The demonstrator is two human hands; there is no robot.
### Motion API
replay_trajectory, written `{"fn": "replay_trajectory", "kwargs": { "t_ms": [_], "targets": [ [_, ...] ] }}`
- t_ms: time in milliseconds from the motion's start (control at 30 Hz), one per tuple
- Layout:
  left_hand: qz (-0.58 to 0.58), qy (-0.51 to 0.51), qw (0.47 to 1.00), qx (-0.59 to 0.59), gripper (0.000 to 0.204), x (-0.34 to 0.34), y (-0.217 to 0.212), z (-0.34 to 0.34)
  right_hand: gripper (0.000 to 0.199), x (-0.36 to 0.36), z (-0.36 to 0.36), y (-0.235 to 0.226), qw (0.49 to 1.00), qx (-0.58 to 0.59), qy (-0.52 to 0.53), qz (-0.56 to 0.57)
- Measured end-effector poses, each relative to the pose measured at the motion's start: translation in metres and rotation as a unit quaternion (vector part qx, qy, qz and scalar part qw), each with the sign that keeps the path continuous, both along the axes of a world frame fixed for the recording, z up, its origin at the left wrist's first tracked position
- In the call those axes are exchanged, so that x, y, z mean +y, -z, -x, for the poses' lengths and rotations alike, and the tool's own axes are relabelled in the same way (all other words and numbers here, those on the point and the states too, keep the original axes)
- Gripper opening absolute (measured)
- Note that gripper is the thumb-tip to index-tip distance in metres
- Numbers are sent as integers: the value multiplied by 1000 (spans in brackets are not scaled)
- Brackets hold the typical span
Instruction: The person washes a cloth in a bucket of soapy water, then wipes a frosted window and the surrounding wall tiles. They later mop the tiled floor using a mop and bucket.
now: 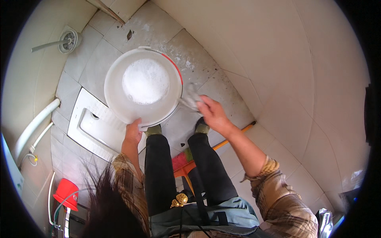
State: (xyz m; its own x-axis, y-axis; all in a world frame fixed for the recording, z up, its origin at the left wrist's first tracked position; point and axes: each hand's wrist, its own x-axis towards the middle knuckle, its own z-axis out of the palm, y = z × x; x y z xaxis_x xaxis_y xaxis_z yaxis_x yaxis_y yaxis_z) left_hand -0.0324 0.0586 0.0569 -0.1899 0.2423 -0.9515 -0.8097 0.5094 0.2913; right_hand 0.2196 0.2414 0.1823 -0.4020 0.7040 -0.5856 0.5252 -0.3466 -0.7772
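Observation:
A pale plastic bucket with a wire handle and a red strip along its rim is in front of my legs. White foamy suds lie inside it. My left hand is closed on the near edge of the bucket, its thumb over the rim. To the right of the bucket, my right hand grips a greyish-white rag, blurred by motion. The rag hangs beside the rim; whether it touches the bucket, I cannot tell.
A white squat toilet is set in the tiled floor at left. Behind my legs lies a broom with an orange handle. White pipes run along the left wall, near a red container. Debris dots the far tiles.

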Motion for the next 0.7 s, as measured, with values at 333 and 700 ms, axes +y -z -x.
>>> {"fn": "replay_trajectory", "kwargs": {
  "t_ms": [333,700],
  "targets": [
    [59,108,987,101,67,9,-89,-19,24,-19,76,48,953,-138,-218,-156],
    [35,164,983,77,72,-33,-217,-81,29,-117,36,18,851,-369,-366,-71]
  ]
}}
